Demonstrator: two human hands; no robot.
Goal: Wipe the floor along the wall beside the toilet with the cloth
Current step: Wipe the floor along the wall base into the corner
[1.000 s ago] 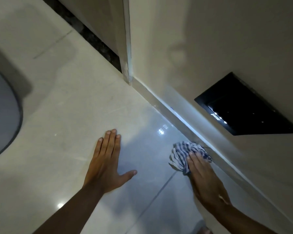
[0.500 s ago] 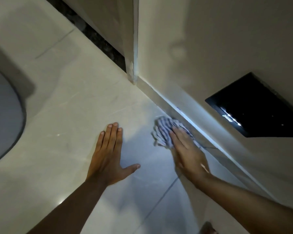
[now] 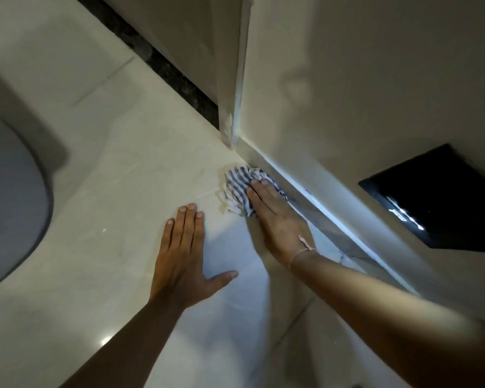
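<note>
Head view, looking forward and down. The cloth [image 3: 242, 191], striped blue and white and bunched, is pressed onto the pale tiled floor [image 3: 101, 191] under the flattened fingers of the right hand [image 3: 277, 219]; the hand is spread open on top of it rather than closed around it, presumably so that the pressure is passed over a broad patch. The cloth is placed just beside the skirting [image 3: 319, 203] at the foot of the wall [image 3: 347, 79], at about one o'clock from the left hand [image 3: 184, 256]. The left hand is laid palm down on the bare floor with fingers together and thumb out, holding nothing; it is judged to serve as a prop for the leaning body. The toilet [image 3: 9, 197] is seen at nine o'clock, well apart from both hands. At twelve o'clock from the cloth, a door frame post [image 3: 233, 79] is met at the floor, with a dark threshold strip [image 3: 163, 65] beyond it; this post is judged to close off the stroke ahead. A black recessed panel [image 3: 445, 197] is set in the wall at three o'clock, clear of the wiping line.
</note>
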